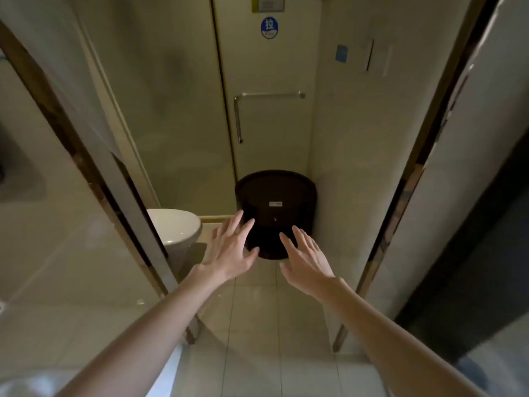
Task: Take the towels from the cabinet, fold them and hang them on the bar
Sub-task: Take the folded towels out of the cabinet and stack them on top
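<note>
Both hands are wide open and hold nothing. The left hand (229,253) and the right hand (306,262) reach out side by side in front of a dark round bin (276,196). No towel shows, and I cannot tell if the bin is the cabinet. The bar (272,94) is at 12 o'clock, on a glass door (257,156). The bin sits right below it, so feet may bump it. A tug on the bar may swing the door. A towel may slip off the smooth bar.

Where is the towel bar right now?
Head view, upper centre: the bar is on the glass door, straight above the dark round container, with the toilet lower left.
</note>
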